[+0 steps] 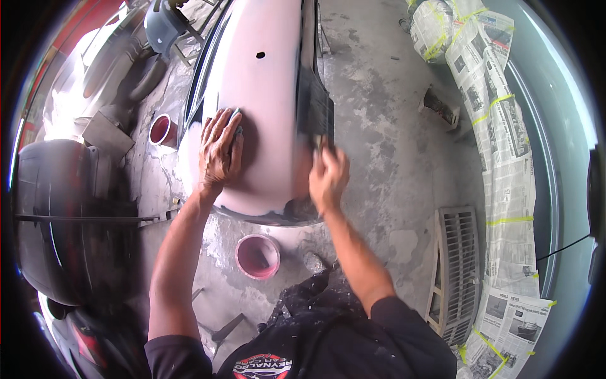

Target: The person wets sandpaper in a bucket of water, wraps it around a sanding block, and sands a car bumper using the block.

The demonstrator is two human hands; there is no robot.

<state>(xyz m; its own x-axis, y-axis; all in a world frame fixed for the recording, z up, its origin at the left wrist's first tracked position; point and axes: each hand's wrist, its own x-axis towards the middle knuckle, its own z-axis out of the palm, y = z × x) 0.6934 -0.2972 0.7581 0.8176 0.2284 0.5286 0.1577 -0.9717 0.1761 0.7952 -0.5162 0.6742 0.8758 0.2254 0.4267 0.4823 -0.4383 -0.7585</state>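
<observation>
A long car bumper [271, 95], coated pale pink with dark patches along its edges, stretches away in front of me. It has a small dark hole in its upper face. My left hand [221, 144] presses on the bumper's left side, its fingers close together over a pale, cloth-like piece [239, 130] that shows only at the thumb and fingertips. At the bumper's right edge, my right hand [329, 175] is curled and blurred by motion. Its fingers close on a small dark piece, mostly hidden, against the side.
A pink-rimmed bucket [257, 256] stands below the bumper's near end, a red bucket [163, 131] to its left. Dark bumpers [69, 221] crowd the left. On the right are a slatted grille [456, 265], a crate [440, 107] and a newspaper-masked car part [505, 164].
</observation>
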